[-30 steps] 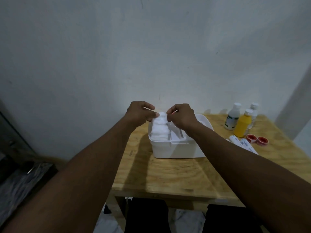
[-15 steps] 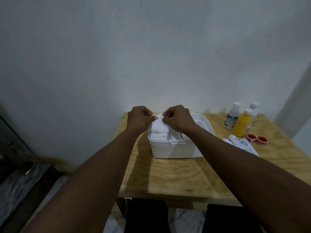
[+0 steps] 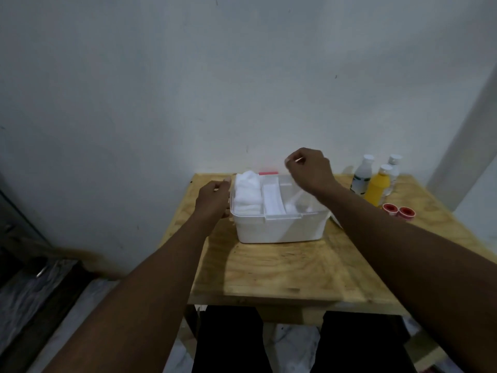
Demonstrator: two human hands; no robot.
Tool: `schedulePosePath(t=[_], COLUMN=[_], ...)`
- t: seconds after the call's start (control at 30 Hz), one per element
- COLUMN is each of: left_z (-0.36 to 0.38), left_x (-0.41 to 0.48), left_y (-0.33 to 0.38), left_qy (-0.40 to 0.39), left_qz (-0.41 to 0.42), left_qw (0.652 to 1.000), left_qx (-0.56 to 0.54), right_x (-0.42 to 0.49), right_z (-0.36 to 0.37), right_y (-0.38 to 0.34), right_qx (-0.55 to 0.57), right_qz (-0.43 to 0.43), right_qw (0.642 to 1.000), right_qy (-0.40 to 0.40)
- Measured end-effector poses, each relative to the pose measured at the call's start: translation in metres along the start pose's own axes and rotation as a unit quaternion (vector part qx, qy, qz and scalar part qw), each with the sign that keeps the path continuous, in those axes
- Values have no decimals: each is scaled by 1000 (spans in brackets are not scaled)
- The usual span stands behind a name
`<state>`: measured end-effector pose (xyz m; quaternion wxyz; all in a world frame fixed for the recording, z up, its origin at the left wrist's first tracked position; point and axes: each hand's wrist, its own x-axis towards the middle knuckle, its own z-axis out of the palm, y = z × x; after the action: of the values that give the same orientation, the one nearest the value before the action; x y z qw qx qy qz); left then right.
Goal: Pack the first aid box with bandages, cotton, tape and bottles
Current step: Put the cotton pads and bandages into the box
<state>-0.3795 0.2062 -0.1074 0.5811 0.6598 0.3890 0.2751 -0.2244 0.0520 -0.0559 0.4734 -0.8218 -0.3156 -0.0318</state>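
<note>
Fluffy white cotton fills your white plastic first aid box's left compartment. Your left hand, loosely curled, holds nothing; your right hand pinches something thin, unclear what. 3 plastic bottles and 2 red tape rolls remain unpacked.

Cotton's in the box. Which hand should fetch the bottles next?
Right. The right hand hovers above the first aid box, on the side where the bottles stand. The left hand sits at the box's far-left wall and would have to cross over.

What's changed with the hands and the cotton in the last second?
Both hands let go of the white cotton wad, which now sits in the left compartment of the white plastic box. The left hand dropped beside the box; the right hand lifted away rightward. Bottles and red tape rolls stayed put.
</note>
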Motion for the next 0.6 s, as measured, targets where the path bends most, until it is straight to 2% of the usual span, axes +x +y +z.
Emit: schedulePosePath(t=[0.23,0.27,0.3,0.37,0.43,0.6], left_z=[11,11,11,12,12,11], left_x=[-4,-4,-4,-5,-4,-3], left_y=[-11,-11,-11,-9,-8,-8], left_qy=[21,25,27,32,40,52], left_qz=[-27,-28,-27,-17,-7,9], left_qw=[999,999,999,999,999,998], left_qx=[-22,-21,-19,-13,-1,25], right_x=[-3,-5,-6,-13,-20,-27], right_z=[-57,-63,-69,-75,-75,-68], right_y=[58,67,75,86,93,96], right_qx=[-114,-162,-221,-331,-396,-436], right_qz=[59,61,62,72,87,76], right_qw=[990,984,973,929,884,867], right_qy=[65,51,-1,-149,-234,-230])
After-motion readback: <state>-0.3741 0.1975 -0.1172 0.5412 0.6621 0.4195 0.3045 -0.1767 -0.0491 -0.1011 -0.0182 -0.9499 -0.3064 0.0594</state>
